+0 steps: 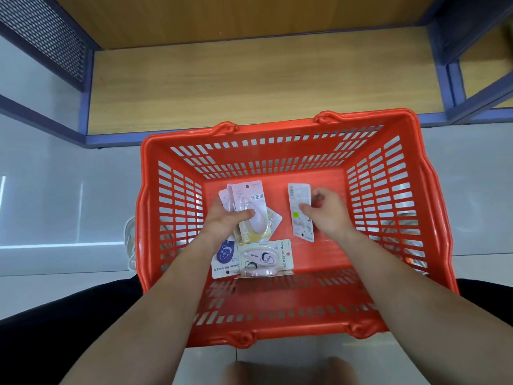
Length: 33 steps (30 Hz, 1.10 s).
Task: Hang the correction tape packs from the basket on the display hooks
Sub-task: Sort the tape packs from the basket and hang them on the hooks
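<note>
**Both hands down in the basket, gathering packs**

The left hand point(226, 222) was curled round a small fan of pink packs point(248, 197). Its thumb pressed across the clear bubble of the top one, and the cards' hole ends stuck out beyond the fingertips. The right hand point(326, 215) pinched the long edge of a white pack point(301, 218) that lay printed back up. That card ran past the fingers both ways, beyond the tips and back toward the wrist.

Both hands sat low inside the red basket point(277, 127). Just wrist-side of the left thumb lay a yellow pack point(259, 234). Nearer the left forearm were two more, one with a pink oval case point(265, 258) and one with a blue case point(224, 255), partly hidden by the arm. No display hooks were in view. Beyond the basket stood only a wooden shelf point(249, 79).

The packs looked light, each a thin card that would bend easily under a smooth plastic bubble. Held as a fan, they seemed likely to slide over one another, so one at a time would probably be safer at the hook. The best hold appeared to be the card's side edges beside the bubble, leaving the punched hole at the top clear of the fingertips.
</note>
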Tool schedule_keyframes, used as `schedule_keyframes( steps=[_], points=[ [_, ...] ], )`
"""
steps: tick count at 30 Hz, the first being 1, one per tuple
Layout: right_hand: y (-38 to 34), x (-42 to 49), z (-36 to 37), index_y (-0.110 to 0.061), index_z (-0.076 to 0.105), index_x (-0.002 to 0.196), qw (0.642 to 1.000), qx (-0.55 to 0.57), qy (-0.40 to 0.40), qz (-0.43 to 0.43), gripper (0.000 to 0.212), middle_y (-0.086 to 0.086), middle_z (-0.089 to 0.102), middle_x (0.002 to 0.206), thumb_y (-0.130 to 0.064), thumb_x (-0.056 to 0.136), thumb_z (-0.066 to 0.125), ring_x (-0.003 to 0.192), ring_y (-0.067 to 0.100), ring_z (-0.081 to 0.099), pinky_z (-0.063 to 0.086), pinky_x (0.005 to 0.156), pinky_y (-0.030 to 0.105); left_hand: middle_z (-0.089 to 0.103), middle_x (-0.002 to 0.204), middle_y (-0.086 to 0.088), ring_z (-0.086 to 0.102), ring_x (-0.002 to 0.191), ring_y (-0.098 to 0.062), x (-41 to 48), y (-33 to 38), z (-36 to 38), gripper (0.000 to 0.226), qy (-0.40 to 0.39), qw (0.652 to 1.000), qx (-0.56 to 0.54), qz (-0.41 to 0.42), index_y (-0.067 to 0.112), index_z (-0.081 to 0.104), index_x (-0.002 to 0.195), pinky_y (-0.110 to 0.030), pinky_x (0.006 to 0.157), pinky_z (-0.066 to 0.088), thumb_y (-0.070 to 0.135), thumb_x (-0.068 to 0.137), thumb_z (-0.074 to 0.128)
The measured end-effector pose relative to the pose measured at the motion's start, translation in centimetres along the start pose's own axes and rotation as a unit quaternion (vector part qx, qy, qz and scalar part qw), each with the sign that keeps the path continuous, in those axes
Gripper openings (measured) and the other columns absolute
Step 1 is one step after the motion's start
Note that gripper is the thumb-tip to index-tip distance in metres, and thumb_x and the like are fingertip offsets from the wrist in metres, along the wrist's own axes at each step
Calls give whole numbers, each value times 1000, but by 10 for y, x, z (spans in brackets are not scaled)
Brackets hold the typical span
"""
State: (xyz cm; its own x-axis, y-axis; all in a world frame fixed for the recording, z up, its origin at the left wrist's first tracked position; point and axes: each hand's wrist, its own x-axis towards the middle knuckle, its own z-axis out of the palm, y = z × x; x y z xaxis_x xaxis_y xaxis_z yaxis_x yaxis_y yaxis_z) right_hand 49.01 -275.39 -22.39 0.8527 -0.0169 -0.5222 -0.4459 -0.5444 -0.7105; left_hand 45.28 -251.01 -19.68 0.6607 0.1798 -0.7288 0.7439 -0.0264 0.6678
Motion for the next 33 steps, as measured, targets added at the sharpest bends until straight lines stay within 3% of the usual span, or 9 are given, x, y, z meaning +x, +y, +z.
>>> schedule_keyframes(
  steps=[5, 8, 12, 15, 22, 24, 28, 30, 33],
  points=[
    [-23, -10, 2, -24, 72, 94, 983, 124, -132, 18, 16, 1, 74, 88, -8, 90, 73, 75, 10, 67, 48, 64, 19, 67, 98, 15, 64, 87, 0, -4, 1, 2, 48, 2, 1000, 11, 12, 28, 54, 110, -12, 64, 45, 5, 81, 84],
    [-22, -7, 9, -22, 71, 100, 972, 107, -206, 43, 17, 2, 78, 93, -7, 96, 65, 77, 12, 70, 51, 66, 23, 68, 101, 13, 63, 89, 1, -2, -1, 1, 53, 11, 1000, 15, 8, 22, 53, 119, -14, 66, 45, 7, 79, 85],
    [-12, 15, 23, -24, 63, 93, 988, -80, -126, 36, 21, -6, 66, 92, -12, 83, 77, 95, 20, 66, 53, 85, 35, 72, 113, 7, 69, 100, -5, 3, -4, -1, 59, 32, 999, 5, 4, 18, 56, 127, -13, 69, 48, 7, 78, 87],
    [-17, 20, 29, -21, 56, 111, 976, -167, -134, 38, 47, -4, 62, 101, -30, 76, 87, 95, 18, 62, 47, 77, 29, 72, 116, 5, 68, 98, -3, 2, -4, -2, 60, 41, 999, 6, 3, 17, 56, 129, -9, 65, 49, 7, 78, 87],
    [-21, 19, 56, -18, 59, 106, 980, -151, -111, 65, 55, 0, 61, 111, -38, 65, 90, 95, 19, 63, 49, 74, 29, 69, 94, 13, 64, 76, 7, 3, -6, 2, 41, 27, 999, 21, 1, 30, 58, 99, -5, 53, 47, 2, 82, 82],
    [-22, 17, 58, -19, 53, 109, 983, -126, -110, 71, 60, 1, 53, 115, -31, 64, 92, 98, 19, 59, 47, 73, 28, 68, 90, 15, 64, 76, 5, 2, -5, 2, 40, 25, 999, 21, -3, 32, 56, 93, -6, 53, 47, 2, 83, 81],
    [-15, 14, 54, -25, 53, 108, 987, -23, -151, 38, 52, -5, 62, 101, -8, 73, 87, 84, 13, 61, 42, 57, 19, 70, 85, 14, 68, 69, 4, 1, -4, 2, 35, 23, 999, 29, -3, 30, 60, 88, -10, 57, 49, 1, 84, 80],
    [-13, 14, 43, -27, 63, 111, 985, 3, -173, 12, 50, -4, 67, 108, -2, 74, 85, 90, 15, 64, 46, 64, 19, 70, 86, 13, 68, 77, -3, -2, 1, 1, 35, 22, 999, 31, 4, 30, 60, 88, -15, 64, 49, 2, 84, 80],
    [-16, 13, 13, -20, 71, 121, 983, 20, -184, -1, 50, -2, 71, 122, -3, 76, 85, 110, 19, 66, 52, 94, 31, 71, 96, 9, 70, 91, -11, -8, 13, 0, 38, 18, 999, 40, 18, 27, 61, 103, -20, 68, 52, 7, 81, 84]
  ],
)
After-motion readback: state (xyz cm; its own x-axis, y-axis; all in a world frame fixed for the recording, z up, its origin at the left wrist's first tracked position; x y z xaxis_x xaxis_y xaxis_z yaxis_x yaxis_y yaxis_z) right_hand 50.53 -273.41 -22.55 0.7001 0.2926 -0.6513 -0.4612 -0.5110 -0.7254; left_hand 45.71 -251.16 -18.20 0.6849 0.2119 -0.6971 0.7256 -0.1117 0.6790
